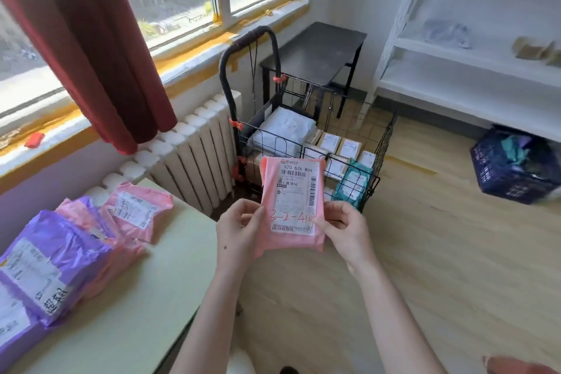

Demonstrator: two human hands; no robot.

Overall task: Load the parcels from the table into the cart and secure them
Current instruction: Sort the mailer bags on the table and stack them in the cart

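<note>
Mid-load, nothing strapped yet: wire-mesh cart (387,138) holds a white poly bag (285,127) and flat brown boxes (337,143), glossy purple mailers (51,258) wait on the bench (145,282), and a crinkly pink mailer (291,206) stands upright just before the cart, left hand (239,231) and right hand (343,228) fingers clamped on its lower edges.

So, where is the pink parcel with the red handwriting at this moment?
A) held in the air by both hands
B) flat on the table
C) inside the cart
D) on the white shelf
A: the left hand and the right hand pinch the pink parcel at its lower sides, short of the cart.
</note>
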